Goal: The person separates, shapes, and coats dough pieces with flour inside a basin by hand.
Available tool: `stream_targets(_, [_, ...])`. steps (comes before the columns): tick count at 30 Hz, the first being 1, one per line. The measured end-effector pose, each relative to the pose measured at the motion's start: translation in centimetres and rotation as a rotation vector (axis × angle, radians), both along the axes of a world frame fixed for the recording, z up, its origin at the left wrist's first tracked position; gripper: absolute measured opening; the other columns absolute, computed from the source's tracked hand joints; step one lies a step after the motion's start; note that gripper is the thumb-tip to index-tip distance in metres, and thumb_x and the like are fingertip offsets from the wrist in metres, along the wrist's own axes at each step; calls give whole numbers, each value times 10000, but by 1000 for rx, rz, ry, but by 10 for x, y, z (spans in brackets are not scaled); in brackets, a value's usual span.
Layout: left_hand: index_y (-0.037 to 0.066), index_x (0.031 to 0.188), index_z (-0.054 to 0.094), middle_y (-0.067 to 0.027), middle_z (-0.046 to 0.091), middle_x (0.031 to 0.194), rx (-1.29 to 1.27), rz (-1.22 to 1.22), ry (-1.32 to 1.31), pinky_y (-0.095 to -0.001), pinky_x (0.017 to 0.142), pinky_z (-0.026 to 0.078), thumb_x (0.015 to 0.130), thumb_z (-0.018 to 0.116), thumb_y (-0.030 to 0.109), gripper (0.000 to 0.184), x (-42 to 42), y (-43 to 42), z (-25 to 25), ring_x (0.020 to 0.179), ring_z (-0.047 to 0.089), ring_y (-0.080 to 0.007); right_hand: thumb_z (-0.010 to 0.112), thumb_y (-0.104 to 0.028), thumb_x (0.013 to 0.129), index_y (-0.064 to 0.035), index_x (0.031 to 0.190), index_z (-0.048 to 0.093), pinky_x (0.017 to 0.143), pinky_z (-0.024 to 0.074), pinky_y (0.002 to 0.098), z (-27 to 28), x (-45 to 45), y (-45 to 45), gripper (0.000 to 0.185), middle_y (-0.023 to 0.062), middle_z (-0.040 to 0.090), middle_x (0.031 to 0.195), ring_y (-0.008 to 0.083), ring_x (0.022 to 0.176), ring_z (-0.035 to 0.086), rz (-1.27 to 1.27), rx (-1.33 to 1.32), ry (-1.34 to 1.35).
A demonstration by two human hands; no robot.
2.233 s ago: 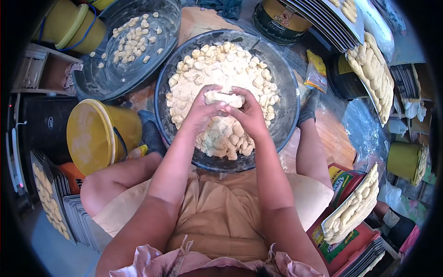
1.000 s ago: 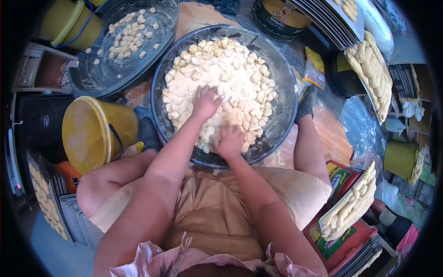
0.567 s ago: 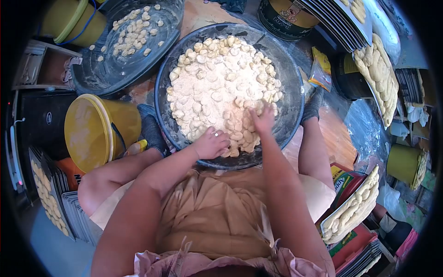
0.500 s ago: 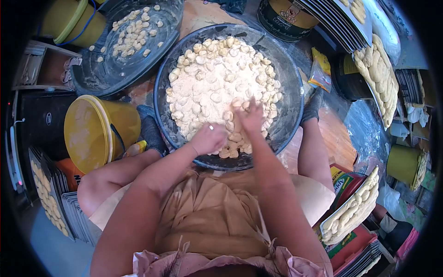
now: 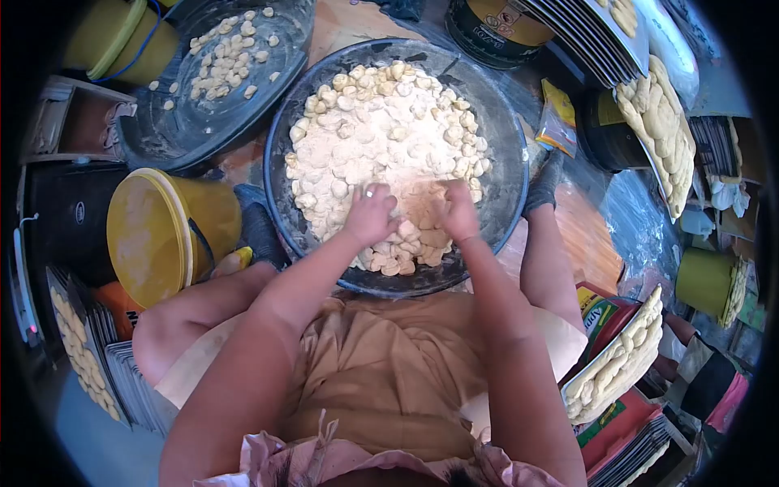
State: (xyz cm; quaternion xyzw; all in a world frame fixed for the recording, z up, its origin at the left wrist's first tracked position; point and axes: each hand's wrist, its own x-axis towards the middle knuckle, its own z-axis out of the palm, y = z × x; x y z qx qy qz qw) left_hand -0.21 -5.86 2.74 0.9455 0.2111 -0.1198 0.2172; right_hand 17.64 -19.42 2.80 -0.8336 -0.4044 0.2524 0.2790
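Left hand (image 5: 373,215) moved up, right hand (image 5: 458,214) rightward; fingers bent, can't tell if gripping. Dough pieces (image 5: 395,258) in centre basin (image 5: 501,183): many floured, lower ones barer; others sit in upper-left tub (image 5: 150,140).

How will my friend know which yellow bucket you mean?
Find the big round basin of dough lumps. Left of it, just past the person's left knee, is the yellow bucket. Its handle is dark; the top-left bucket has a blue one.
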Motion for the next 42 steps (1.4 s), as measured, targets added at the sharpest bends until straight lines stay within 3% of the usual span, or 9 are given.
stream_targets(5, [83, 920, 602, -129, 535, 1031, -111, -202, -205, -470, 899, 368, 802, 630, 261, 215, -42, -24, -4, 1082, 481, -318, 554, -458, 865, -1, 1280, 484, 993, 373, 484, -81, -3, -33, 621, 226, 476, 1267, 395, 1185, 442, -123, -304, -487])
stream_targets(8, [103, 1029, 618, -108, 534, 1116, -59, 14, -270, -438, 920, 372, 804, 620, 242, 265, -44, -10, -13, 1094, 492, -289, 513, -516, 877, -52, 1270, 494, 961, 368, 503, -31, -64, -6, 608, 226, 455, 1256, 374, 1145, 456, -371, -430, -152])
stream_targets(14, [96, 1075, 632, -138, 538, 1256, 50, 99, -237, -478, 982, 326, 790, 686, 289, 348, -23, 19, -39, 1322, 384, -274, 577, -447, 827, -103, 1226, 549, 971, 342, 520, 11, -110, -15, 527, 166, 506, 1223, 342, 1134, 464, 230, -291, -80])
stream_targets(16, [101, 1057, 640, -149, 579, 1173, -119, 174, -218, -466, 982, 331, 782, 694, 254, 320, -28, 25, -38, 1233, 466, -275, 597, -435, 819, -96, 1218, 553, 975, 339, 531, 31, -98, -5, 526, 171, 493, 1281, 349, 1150, 463, 387, -272, 229])
stream_targets(20, [113, 1086, 637, -161, 624, 1042, -653, 616, -56, -445, 982, 342, 755, 703, 186, 346, -39, 48, -4, 1034, 578, -285, 620, -473, 797, -98, 1276, 520, 996, 330, 541, -19, -47, -10, 616, 196, 454, 1332, 370, 1196, 449, 41, -99, -100])
stream_targets(27, [133, 1304, 506, -171, 373, 1405, 71, 544, -110, -498, 1090, 207, 840, 615, 431, 563, -54, 35, -16, 1320, 308, -335, 494, -644, 836, -137, 1419, 340, 1020, 328, 531, -5, -76, 9, 789, 269, 282, 1398, 408, 1286, 337, -357, -667, 42])
stream_targets(35, [212, 1299, 502, -235, 349, 1377, -34, 151, -60, -536, 1070, 192, 826, 608, 477, 553, -62, -52, -2, 1296, 319, -401, 646, -569, 753, -56, 1339, 445, 979, 415, 477, 12, -68, 6, 805, 249, 451, 1309, 389, 1195, 478, 490, -682, 391])
stream_targets(39, [233, 1341, 471, -176, 454, 1257, -109, -116, -211, -480, 1006, 275, 822, 596, 516, 604, -72, -39, 20, 1197, 422, -360, 640, -616, 739, 31, 1301, 480, 1003, 405, 451, -18, 6, -21, 872, 280, 413, 1378, 390, 1211, 477, -311, -455, 170])
stream_targets(42, [218, 1432, 368, -197, 328, 1409, -83, 172, -9, -530, 1055, 222, 863, 502, 589, 692, -49, -16, 14, 1320, 319, -359, 558, -664, 773, 6, 1358, 410, 1046, 354, 454, -62, -36, -26, 902, 271, 357, 1404, 418, 1272, 388, -130, -640, 39])
